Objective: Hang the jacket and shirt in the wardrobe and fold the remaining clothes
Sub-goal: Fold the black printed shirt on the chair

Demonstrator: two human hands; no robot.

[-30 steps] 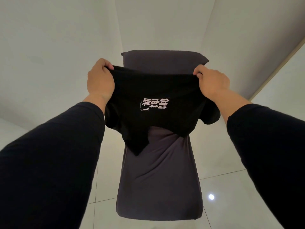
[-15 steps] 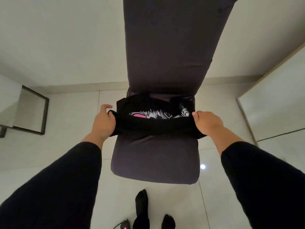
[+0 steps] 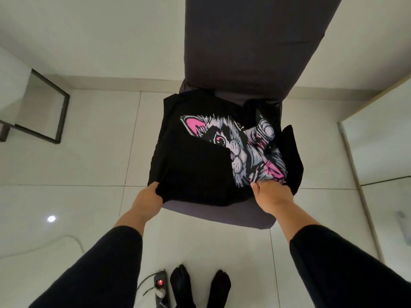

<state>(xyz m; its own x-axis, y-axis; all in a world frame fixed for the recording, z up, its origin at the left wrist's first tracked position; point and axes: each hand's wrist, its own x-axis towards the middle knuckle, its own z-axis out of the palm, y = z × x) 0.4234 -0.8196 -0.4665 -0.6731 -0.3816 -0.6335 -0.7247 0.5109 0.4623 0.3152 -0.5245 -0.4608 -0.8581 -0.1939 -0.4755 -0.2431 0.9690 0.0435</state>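
A: What are the hands gripping?
B: The left hand [image 3: 148, 202] and right hand [image 3: 271, 196] are each pinching the near hem of the black cotton cat-print T-shirt [image 3: 200, 172], lying on the dark grey fabric chair [image 3: 255, 41] seat at twelve o'clock.
A: Folded yet?
B: Partly, it seems; a flap is covering the print. Wardrobe hanging isn't showing.

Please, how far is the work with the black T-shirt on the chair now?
Done: the black T-shirt lies spread on the chair seat, cat print up, one layer folded over part of the print. In hand: the left hand and right hand grip its near edge. Left: it is not yet a compact fold. No wardrobe, jacket or shirt is visible, so hanging cannot be judged.
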